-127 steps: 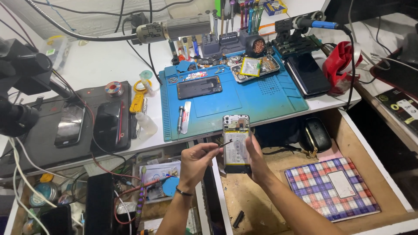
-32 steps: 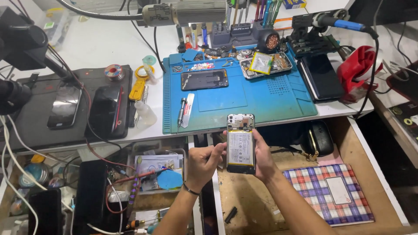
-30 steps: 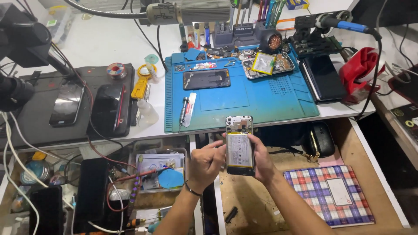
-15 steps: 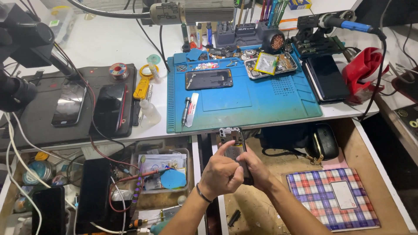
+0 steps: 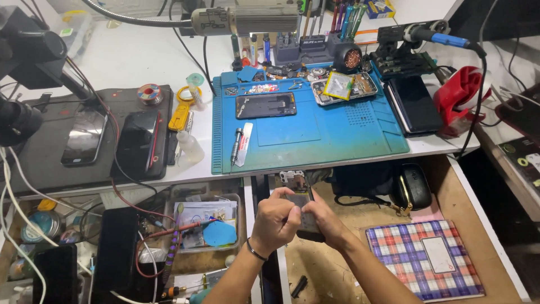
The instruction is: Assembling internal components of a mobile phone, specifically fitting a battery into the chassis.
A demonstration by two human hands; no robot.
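Both hands hold an opened smartphone (image 5: 296, 186) over an open wooden drawer (image 5: 450, 191), just below the desk's front edge. My left hand (image 5: 275, 220) is clenched around the phone's left side. My right hand (image 5: 325, 224) grips its right side, and the fingers of both hands cover most of the body. Only the phone's top end, with exposed circuit parts, shows above my knuckles. A blue repair mat (image 5: 315, 132) lies on the desk right above my hands.
On the mat lie another dark phone (image 5: 265, 105), a screwdriver (image 5: 236, 145), a parts tray (image 5: 343, 87) and a black tablet (image 5: 413, 104). Left are two phones on a dark pad (image 5: 34, 152) under a microscope (image 5: 25, 62). A plaid case (image 5: 424, 259) lies in the drawer.
The phone was upright with its open back facing me; now both hands have closed over it and lowered it, hiding most of it. My view shifted slightly.
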